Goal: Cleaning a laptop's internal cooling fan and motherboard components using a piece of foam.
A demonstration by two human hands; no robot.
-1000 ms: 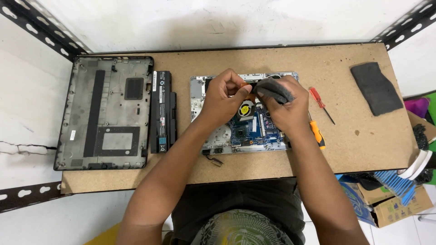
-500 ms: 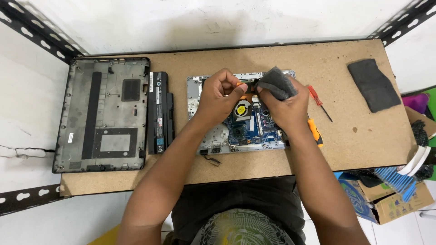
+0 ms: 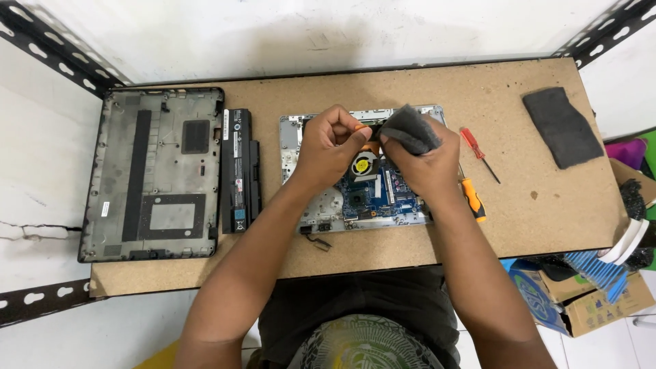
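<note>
over an opened laptop (image 3: 383, 195) on the table (image 3: 533, 205), the left hand (image 3: 328, 147) pinches a small orange-tipped part (image 3: 360, 127). the right hand (image 3: 427, 164) grips a dark grey cloth (image 3: 408, 128). a battery (image 3: 239, 171) lies left.

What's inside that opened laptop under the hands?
Inside the laptop: a blue circuit board and a round fan with a yellow centre. The left hand and right hand cover the upper part.
</note>
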